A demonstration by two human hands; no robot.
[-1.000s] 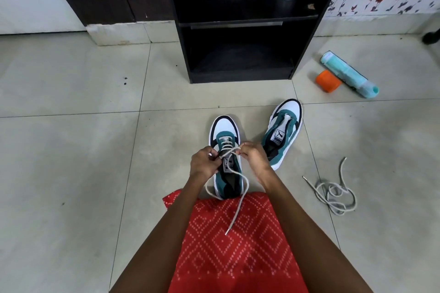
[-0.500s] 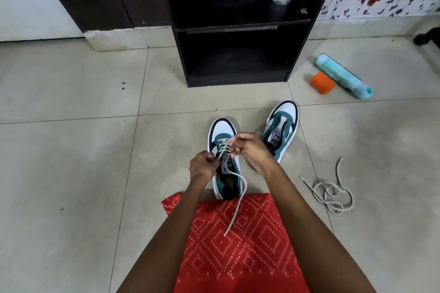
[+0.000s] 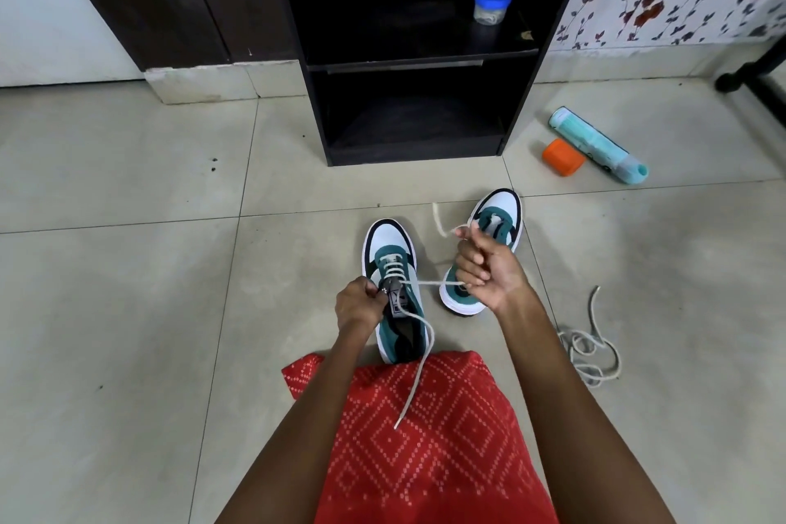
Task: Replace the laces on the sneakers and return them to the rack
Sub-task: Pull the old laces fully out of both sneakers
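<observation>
Head view, looking down: pale tiled floor (image 3: 127, 311) fills the picture, and a black open-fronted shoe rack (image 3: 412, 153) stands at the far side, its top cut off by the frame and its shelves too dark to read. Red diamond-patterned cloth (image 3: 425, 438) covers the lap at the bottom edge. Just beyond it on the floor sits a teal-and-white sneaker (image 3: 389, 238), its heel meeting the cloth. Left hand (image 3: 357, 304) has fingers curled tight on that sneaker's eyelet edge (fingertips buried, so the exact pinch can't be made out). Right hand (image 3: 489, 268) is raised, fingers closed round the cream shoelace (image 3: 429, 282), drawn taut from an eyelet; the lace's other end trails over the cloth. Behind that hand sits the second teal-and-white sneaker (image 3: 502, 208), mostly covered. A loose off-white lace (image 3: 591, 357) lies tangled on the floor to the right.
</observation>
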